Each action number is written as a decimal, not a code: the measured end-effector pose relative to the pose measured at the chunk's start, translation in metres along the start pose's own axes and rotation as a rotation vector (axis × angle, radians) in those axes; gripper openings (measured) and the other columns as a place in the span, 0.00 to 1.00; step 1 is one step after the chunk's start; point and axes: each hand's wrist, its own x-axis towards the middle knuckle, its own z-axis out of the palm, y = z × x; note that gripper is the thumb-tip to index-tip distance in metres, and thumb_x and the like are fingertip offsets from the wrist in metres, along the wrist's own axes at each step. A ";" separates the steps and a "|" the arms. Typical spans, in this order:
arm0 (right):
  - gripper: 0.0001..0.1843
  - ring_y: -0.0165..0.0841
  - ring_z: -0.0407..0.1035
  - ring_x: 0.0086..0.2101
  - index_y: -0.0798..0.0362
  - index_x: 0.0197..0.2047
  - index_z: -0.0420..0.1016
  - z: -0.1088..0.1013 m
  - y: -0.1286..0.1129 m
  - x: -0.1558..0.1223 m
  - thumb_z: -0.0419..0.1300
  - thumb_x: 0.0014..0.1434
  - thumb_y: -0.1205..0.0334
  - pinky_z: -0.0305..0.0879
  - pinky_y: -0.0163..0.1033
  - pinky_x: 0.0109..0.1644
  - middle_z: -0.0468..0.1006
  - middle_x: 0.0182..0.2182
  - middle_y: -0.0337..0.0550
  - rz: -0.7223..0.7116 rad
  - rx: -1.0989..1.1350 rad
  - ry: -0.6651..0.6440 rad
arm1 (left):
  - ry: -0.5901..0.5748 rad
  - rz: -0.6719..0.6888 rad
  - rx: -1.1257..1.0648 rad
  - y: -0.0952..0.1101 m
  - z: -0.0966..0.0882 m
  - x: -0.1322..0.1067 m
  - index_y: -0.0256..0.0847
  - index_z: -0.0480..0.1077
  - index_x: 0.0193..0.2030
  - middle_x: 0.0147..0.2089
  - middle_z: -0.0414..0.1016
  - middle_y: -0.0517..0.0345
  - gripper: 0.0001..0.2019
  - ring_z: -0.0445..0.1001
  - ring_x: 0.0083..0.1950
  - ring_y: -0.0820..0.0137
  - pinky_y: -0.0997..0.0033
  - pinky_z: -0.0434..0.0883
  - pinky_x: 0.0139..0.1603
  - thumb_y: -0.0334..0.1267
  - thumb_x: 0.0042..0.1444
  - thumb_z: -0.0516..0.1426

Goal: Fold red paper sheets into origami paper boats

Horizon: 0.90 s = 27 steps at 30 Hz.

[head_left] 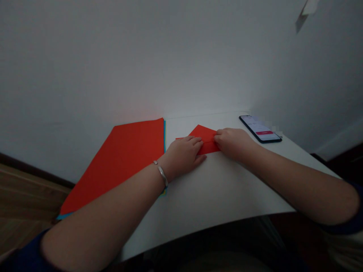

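A small red paper (204,136), partly folded, lies on the white table (215,192). My left hand (183,156) rests flat on its left part with the fingers stretched out and pressing down; a silver bracelet circles that wrist. My right hand (231,142) has its fingers curled, pinching the paper's right edge against the table. The paper's near part is hidden under both hands.
A stack of large coloured sheets (124,158), red on top with blue edges showing, lies at the table's left. A phone (260,129) with a lit screen lies at the back right. A white wall stands close behind the table.
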 end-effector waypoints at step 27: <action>0.17 0.43 0.76 0.40 0.58 0.45 0.81 -0.017 0.001 -0.004 0.52 0.60 0.72 0.66 0.40 0.37 0.81 0.39 0.60 0.235 -0.099 -0.198 | -0.028 -0.182 0.224 0.015 -0.007 -0.001 0.32 0.78 0.38 0.38 0.78 0.40 0.21 0.77 0.40 0.55 0.63 0.70 0.29 0.46 0.66 0.49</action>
